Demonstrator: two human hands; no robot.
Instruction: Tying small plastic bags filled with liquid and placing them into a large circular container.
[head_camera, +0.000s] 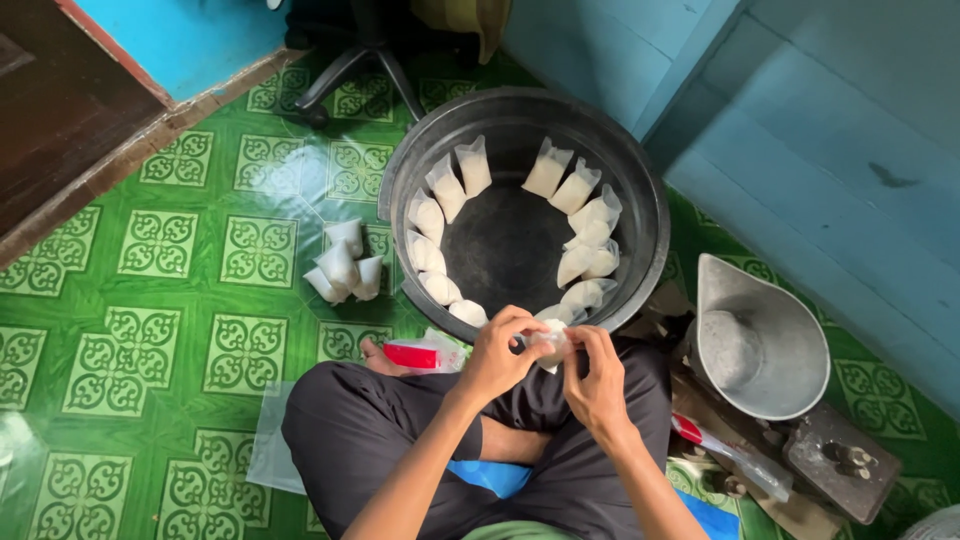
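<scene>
I sit cross-legged on the floor. My left hand (497, 352) and my right hand (597, 378) meet over my lap, both pinching a small clear plastic bag of white stuff (550, 343) at the near rim of a black round basin (651, 190). Inside the basin, several filled white bags (573, 189) lean against the wall in a ring. The bag's top is hidden by my fingers.
Several more filled bags (344, 267) stand on the green patterned floor left of the basin. A red-and-white packet (415, 354) lies by my left knee. A grey metal scale pan (760, 340) sits on a scale at the right. Blue walls rise behind.
</scene>
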